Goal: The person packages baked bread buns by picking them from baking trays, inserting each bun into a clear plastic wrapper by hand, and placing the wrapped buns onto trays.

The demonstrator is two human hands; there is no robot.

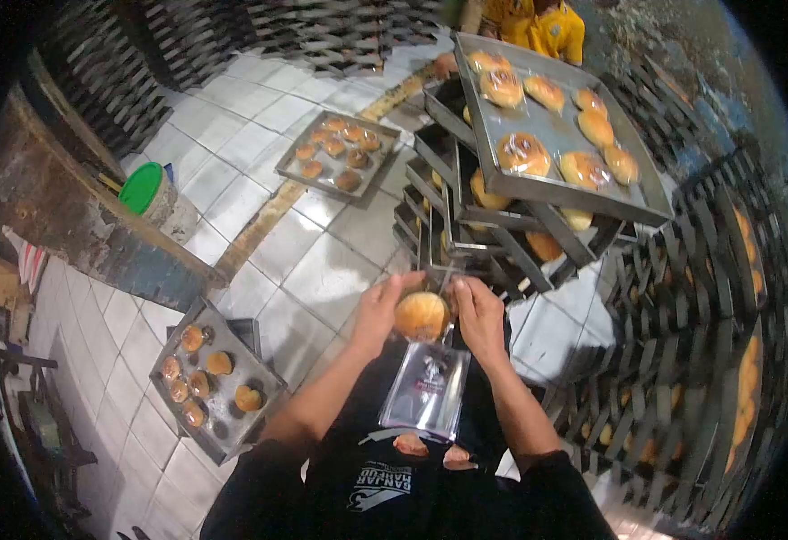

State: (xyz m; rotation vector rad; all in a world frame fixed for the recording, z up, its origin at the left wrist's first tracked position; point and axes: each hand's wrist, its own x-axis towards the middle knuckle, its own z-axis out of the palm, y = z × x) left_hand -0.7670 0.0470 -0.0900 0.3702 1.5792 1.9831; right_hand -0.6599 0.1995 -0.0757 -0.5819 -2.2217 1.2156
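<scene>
L hand & R hand pinch clear plastic bag, round bun btwn fingers. Printed plastic packs (v. shiny) lie bodyward of fingertips.

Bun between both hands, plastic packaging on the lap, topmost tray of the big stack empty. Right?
Not quite: the topmost tray isn't empty; the head view shows several buns on it. The rest holds: a bun between the left hand and right hand, plastic packaging on the lap.
</scene>
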